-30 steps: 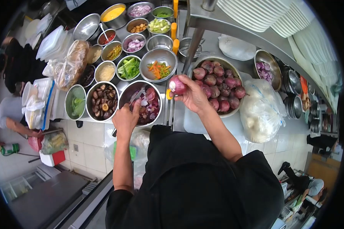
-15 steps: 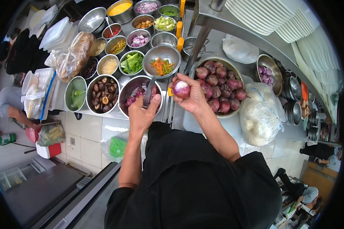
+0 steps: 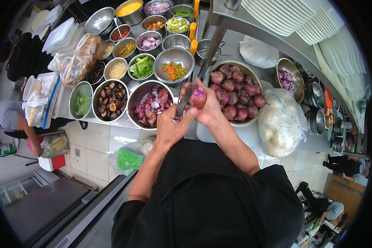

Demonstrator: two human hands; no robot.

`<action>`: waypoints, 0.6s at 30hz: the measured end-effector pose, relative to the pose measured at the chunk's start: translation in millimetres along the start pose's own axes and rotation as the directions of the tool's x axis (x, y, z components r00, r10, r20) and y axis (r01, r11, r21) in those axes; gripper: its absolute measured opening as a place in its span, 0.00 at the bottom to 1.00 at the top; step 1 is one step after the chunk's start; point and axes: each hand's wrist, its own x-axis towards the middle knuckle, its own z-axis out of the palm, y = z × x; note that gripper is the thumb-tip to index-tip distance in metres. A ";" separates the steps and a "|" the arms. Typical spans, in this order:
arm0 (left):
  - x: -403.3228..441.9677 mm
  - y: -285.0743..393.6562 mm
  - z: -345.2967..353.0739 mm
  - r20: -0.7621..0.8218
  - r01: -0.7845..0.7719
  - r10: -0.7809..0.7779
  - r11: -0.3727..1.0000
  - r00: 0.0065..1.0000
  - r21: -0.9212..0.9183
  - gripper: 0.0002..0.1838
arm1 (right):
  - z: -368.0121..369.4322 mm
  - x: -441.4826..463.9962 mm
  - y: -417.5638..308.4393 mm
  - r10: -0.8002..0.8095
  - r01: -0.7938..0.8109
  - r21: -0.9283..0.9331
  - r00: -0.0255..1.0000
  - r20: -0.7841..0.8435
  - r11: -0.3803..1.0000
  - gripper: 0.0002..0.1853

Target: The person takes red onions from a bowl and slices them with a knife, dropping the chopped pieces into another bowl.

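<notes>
A knife [image 3: 183, 102] is gripped in my left hand [image 3: 169, 126], its blade pointing up against the side of a partly peeled red onion [image 3: 198, 97]. My right hand [image 3: 209, 108] holds that onion with its fingers curled around it. Just left of the knife stands a steel bowl [image 3: 130, 108] with onion skins and peelings [image 3: 151, 106] inside. To the right of my right hand is a large bowl [image 3: 258, 78] heaped with unpeeled red onions [image 3: 238, 93].
Bowls of mushrooms [image 3: 110, 101], sliced green vegetables [image 3: 141, 67] and carrot strips [image 3: 174, 71] crowd the counter. A tied plastic bag [image 3: 282, 124] sits at the right. A metal shelf post [image 3: 213, 51] rises beyond my hands. Another person [image 3: 14, 118] is at the far left.
My left hand has moved right, bringing the knife from over the peelings bowl to the onion. My right hand has turned the onion slightly. The person at far left has shifted.
</notes>
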 end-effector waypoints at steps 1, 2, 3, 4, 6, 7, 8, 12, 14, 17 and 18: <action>0.1 -0.2 0.0 -0.003 -0.002 0.002 1.000 1.000 0.002 0.27 | 0.2 -0.5 1.5 0.001 -0.001 -0.013 1.000 0.021 1.000 0.18; 0.5 -0.4 0.0 -0.007 -0.005 0.005 1.000 1.000 0.004 0.28 | -0.2 -0.3 2.4 0.003 -0.003 0.002 1.000 0.024 1.000 0.18; 0.7 -0.4 -0.1 -0.011 -0.008 0.008 1.000 1.000 0.006 0.28 | -0.7 0.1 3.2 0.006 -0.006 0.016 1.000 0.026 1.000 0.18; 0.4 0.2 -0.4 -0.014 -0.006 0.006 1.000 1.000 -0.001 0.28 | -0.6 0.5 4.3 0.009 -0.009 0.029 1.000 0.030 1.000 0.18; -0.3 1.6 -1.8 -0.020 -0.002 0.002 1.000 1.000 -0.013 0.29 | 4.8 0.2 7.4 -0.013 0.013 0.038 1.000 -0.023 0.999 0.19; -1.0 1.3 -1.9 -0.021 -0.008 0.008 1.000 1.000 -0.007 0.29 | 6.4 -0.2 8.4 -0.023 0.026 0.042 0.998 -0.051 0.999 0.19; -1.7 0.9 -2.0 -0.022 -0.014 0.014 1.000 1.000 -0.002 0.29 | 4.8 0.9 9.0 -0.017 0.018 0.042 1.000 -0.021 0.999 0.19; -4.0 6.1 -6.3 0.024 0.038 -0.039 0.997 0.999 0.061 0.22 | 1.7 3.2 11.7 0.002 -0.004 0.038 0.999 0.055 0.999 0.20; -4.7 5.9 -6.7 0.021 0.043 -0.044 0.998 0.999 0.051 0.23 | 3.7 2.9 12.4 0.010 -0.013 0.044 0.998 0.059 0.999 0.20; -5.3 8.0 -8.7 0.032 0.080 -0.082 0.995 0.996 0.062 0.22 | 8.3 2.4 13.8 0.024 -0.028 0.061 0.998 0.063 0.998 0.19; -5.2 8.7 -9.2 0.039 0.097 -0.100 0.993 0.994 0.069 0.22 | 10.1 1.4 14.5 0.028 -0.032 0.062 0.997 0.072 0.998 0.19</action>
